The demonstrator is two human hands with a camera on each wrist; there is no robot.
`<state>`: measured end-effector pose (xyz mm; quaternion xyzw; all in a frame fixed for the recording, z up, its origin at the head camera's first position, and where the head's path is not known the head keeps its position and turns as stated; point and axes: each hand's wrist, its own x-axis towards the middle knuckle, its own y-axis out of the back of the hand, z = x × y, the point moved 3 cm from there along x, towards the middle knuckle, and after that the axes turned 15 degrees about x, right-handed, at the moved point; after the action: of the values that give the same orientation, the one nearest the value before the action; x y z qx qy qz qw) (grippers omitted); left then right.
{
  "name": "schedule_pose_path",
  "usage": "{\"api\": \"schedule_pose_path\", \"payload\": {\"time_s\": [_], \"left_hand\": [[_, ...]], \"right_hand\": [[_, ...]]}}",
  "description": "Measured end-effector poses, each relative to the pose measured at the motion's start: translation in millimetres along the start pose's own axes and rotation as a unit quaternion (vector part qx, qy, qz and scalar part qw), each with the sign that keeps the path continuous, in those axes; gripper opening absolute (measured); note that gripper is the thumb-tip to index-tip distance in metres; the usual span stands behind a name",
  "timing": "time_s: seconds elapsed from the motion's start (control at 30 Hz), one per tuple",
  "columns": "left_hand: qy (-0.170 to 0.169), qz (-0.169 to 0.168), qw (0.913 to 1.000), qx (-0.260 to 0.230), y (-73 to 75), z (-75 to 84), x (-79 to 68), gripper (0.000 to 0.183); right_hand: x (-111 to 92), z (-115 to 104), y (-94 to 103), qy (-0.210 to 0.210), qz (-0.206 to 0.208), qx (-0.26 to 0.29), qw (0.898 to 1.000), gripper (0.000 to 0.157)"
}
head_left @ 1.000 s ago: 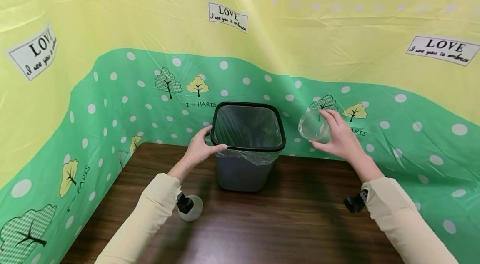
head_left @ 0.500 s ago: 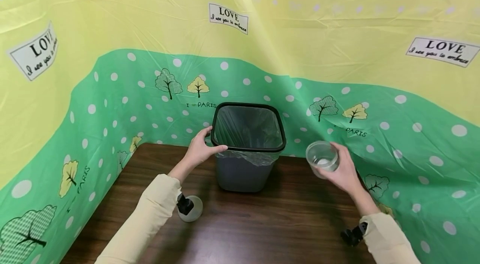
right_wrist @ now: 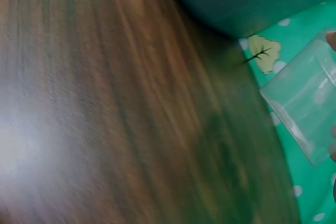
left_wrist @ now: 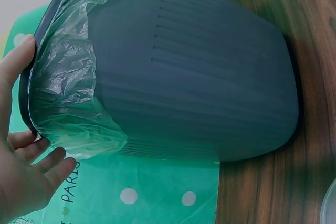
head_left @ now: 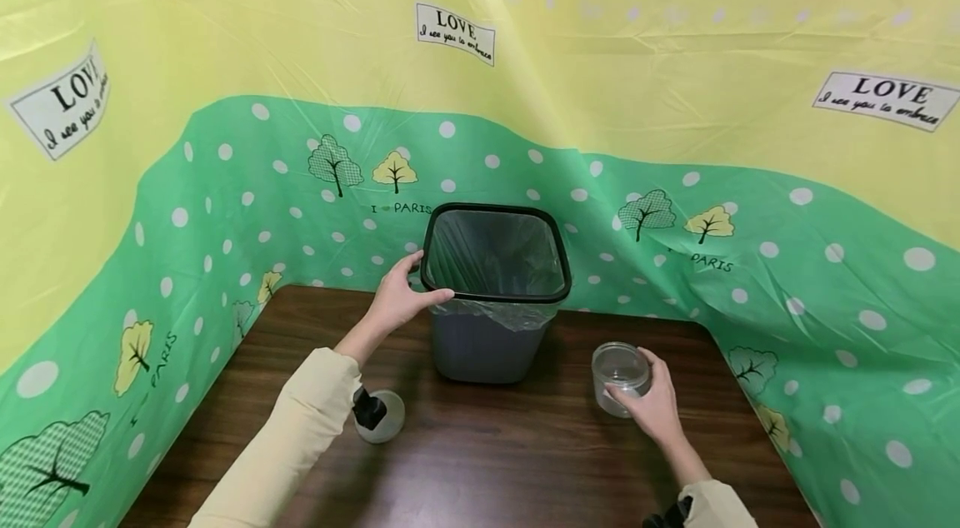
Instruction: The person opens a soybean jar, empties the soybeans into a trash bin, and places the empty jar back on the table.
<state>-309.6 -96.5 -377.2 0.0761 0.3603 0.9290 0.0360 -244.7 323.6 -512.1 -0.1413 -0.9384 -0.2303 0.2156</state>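
Observation:
A dark grey trash can (head_left: pixel 487 345) with a black rim stands upright on the table, lined with a clear plastic bag (left_wrist: pixel 73 66) folded over the rim. My left hand (head_left: pixel 397 299) holds the rim at its left front corner, thumb on the front edge and fingers along the left side. To the right of the can, my right hand (head_left: pixel 652 399) grips a clear round plastic jar (head_left: pixel 611 395), mouth upward and without a lid. The right wrist view shows the jar's clear wall (right_wrist: pixel 302 103) and only a few fingertips at the edge.
A round translucent lid-like disc (head_left: pixel 386 421) lies on the brown wooden table (head_left: pixel 510 461), partly behind the left wrist camera. A green and yellow printed curtain (head_left: pixel 510 153) hangs close behind the can and along both sides.
My right hand has brought the jar down from beside the can's rim toward the table, turning its mouth upward. The left hand and the trash can stay in place.

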Motion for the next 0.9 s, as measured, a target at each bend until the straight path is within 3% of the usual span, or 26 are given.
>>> {"api": "schedule_pose_path", "payload": {"time_s": [0.17,0.37,0.6,0.9], "left_hand": [[0.002,0.0,1.0,0.0,0.1,-1.8,0.0,0.089],[0.006,0.001,1.0,0.001,0.8,-3.2,-0.2,0.085],[0.0,-0.001,0.9999,0.014,-0.4,-1.6,0.6,0.088],[0.001,0.001,0.9998,0.018,-0.2,-1.1,1.4,0.091]], "right_hand": [[-15.1,12.9,-16.3,-0.046,0.029,0.034,0.998,0.081],[-31.5,24.6,-28.0,-0.071,0.07,0.061,0.993,0.081],[-48.1,35.6,-24.8,-0.085,0.101,0.062,0.989,0.08],[-61.2,34.1,-17.6,-0.088,0.095,0.078,0.989,0.082]]}}
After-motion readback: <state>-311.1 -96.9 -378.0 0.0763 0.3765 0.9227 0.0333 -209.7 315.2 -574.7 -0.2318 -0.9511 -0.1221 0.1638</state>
